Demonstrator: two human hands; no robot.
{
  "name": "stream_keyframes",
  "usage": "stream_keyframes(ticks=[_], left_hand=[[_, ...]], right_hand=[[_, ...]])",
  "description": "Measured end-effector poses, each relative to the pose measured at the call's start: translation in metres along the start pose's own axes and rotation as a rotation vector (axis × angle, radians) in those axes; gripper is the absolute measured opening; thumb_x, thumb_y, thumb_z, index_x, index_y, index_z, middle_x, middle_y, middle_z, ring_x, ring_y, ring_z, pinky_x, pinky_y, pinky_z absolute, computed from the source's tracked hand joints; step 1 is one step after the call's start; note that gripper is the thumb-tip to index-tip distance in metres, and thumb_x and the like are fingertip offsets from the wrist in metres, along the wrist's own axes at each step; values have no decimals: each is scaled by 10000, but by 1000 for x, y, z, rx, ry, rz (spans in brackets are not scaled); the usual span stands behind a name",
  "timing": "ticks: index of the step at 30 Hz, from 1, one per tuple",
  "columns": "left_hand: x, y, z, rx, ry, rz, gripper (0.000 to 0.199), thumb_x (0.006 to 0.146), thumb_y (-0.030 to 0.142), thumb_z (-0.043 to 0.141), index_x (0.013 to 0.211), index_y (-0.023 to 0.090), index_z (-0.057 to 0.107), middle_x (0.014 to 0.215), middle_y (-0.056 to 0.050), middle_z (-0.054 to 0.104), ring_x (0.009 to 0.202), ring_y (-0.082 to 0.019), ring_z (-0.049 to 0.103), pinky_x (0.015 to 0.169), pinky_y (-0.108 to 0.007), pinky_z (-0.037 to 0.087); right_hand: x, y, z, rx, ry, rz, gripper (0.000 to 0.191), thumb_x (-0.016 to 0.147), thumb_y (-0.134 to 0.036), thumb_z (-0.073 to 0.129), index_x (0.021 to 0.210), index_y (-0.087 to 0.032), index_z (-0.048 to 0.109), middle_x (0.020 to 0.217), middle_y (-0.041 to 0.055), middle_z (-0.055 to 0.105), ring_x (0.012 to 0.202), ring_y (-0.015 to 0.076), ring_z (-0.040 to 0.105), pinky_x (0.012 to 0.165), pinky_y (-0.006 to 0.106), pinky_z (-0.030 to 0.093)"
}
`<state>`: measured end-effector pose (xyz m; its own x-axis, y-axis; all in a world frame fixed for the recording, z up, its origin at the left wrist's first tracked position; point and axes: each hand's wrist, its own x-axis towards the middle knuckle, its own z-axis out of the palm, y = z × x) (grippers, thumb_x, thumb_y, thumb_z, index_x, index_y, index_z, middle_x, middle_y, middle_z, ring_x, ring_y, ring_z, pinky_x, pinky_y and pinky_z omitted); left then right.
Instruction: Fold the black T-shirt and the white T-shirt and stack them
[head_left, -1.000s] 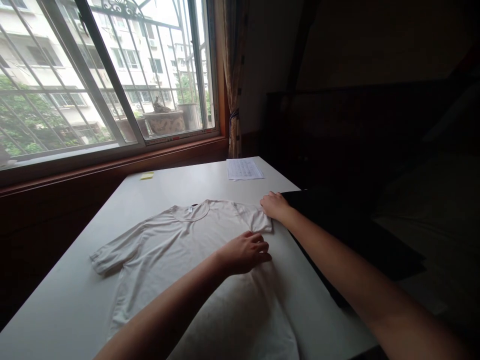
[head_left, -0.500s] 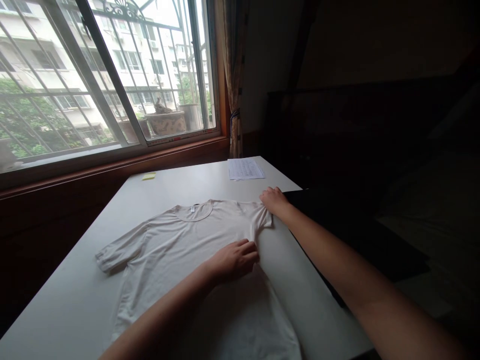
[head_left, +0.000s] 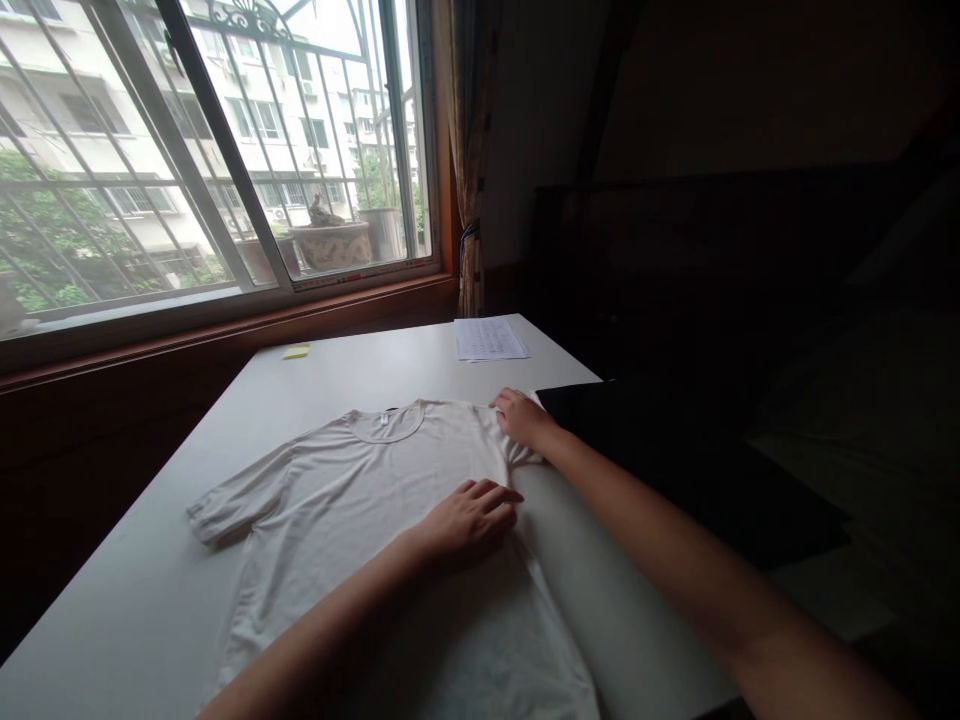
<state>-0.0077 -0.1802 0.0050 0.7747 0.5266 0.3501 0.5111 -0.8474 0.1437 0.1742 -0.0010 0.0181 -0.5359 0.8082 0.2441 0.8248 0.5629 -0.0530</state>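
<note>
A white short-sleeved T-shirt (head_left: 375, 520) lies spread out on a white table (head_left: 225, 400), its neckline pointing toward the far side. My left hand (head_left: 476, 515) rests on the shirt near its right armpit, fingers loosely bent and apart, the index finger reaching past the side seam. Farther off, my right hand (head_left: 523, 418) has its fingers curled on the shirt's right shoulder and sleeve, where the fabric bunches up. Its fingertips are partly hidden. My left forearm covers some of the shirt's lower body.
Printed paper sheets (head_left: 491, 339) lie at the table's far end, and a yellow sticky note (head_left: 296, 352) near the far left corner. Something flat and black (head_left: 675, 470) borders the table's right side. Beyond are a barred window (head_left: 225, 150) and a tied curtain (head_left: 470, 240).
My right hand has moved left from the sleeve's outer end to the shoulder, and the sleeve has bunched. My left hand stays in place, its fingers somewhat straighter and more spread.
</note>
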Motion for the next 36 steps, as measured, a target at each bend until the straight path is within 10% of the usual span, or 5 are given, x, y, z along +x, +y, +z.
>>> stream_keyframes(ticks=[7,13,20,28,36], left_hand=[[-18,-9,-11,0,-36,-107,355,1022,374,519,1350,239,547,1557,-70,501,1337,-243,532,1118,-416,445],[-87,-87,-28,272,-45,-708,556,1064,498,358,1557,243,385,1656,-92,362,1517,-268,347,1237,-502,296],[-191,-152,-65,338,-74,-1000,605,1052,470,290,1542,147,440,1634,-146,389,1527,-321,322,1239,-542,240],[-280,-173,-96,286,-75,-1105,625,1030,534,243,1554,253,434,1653,-51,373,1539,-290,303,1221,-550,275],[-362,-162,-128,390,129,-1234,558,915,456,393,1319,145,618,1411,-170,625,1343,-315,550,1152,-417,393]], right_hand=[[-4,-31,45,109,0,-36,449,1043,-219,379,1441,-137,569,1518,122,543,1410,218,479,1214,372,333],[-8,-20,51,110,-65,32,541,1046,-369,371,1542,-176,467,1626,109,402,1508,281,356,1247,477,281],[-10,-19,46,100,-150,71,630,1060,-486,267,1611,-188,341,1682,71,285,1554,273,253,1266,489,215],[-11,-21,40,81,-190,89,646,1060,-521,236,1622,-212,311,1698,55,241,1567,262,213,1274,481,173],[-12,-21,44,80,-161,87,619,1066,-494,270,1616,-217,328,1690,65,266,1558,273,240,1264,500,198]])
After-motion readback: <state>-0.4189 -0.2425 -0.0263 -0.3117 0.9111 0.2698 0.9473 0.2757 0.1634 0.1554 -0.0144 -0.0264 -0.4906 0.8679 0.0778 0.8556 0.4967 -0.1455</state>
